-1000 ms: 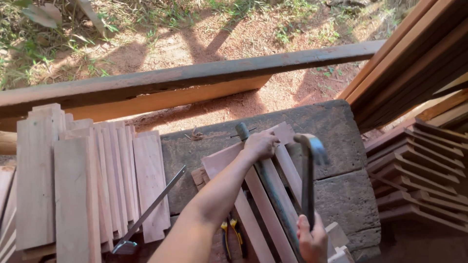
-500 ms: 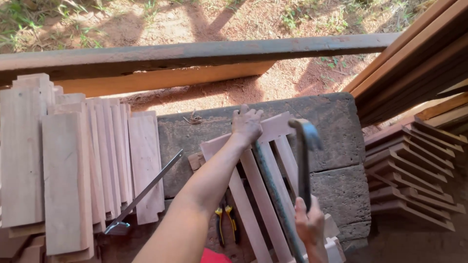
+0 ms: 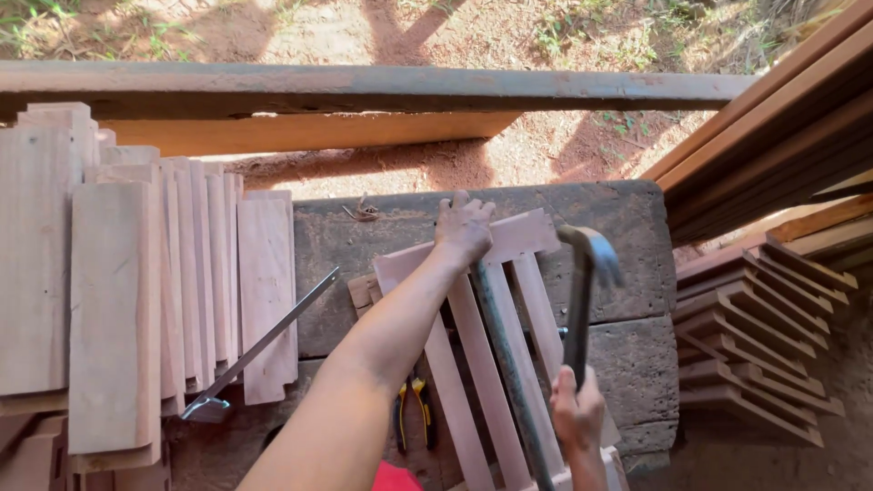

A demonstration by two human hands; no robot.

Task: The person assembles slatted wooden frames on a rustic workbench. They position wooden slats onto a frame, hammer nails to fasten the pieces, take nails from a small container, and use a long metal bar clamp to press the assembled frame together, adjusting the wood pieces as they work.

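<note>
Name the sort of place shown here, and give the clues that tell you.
Probably an outdoor woodworking yard: bare dirt ground, stacked planks beside a rough workbench, and a hammer raised over a slatted wooden frame.

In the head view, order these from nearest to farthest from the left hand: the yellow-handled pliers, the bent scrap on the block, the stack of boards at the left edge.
Measured from the left hand:
1. Bent scrap, on the block's top, just left of the hand.
2. Yellow-handled pliers, lower down, beside the forearm.
3. Stack of boards, far left.

both forearms bare, no sleeves or gloves; possibly red clothing below.
</note>
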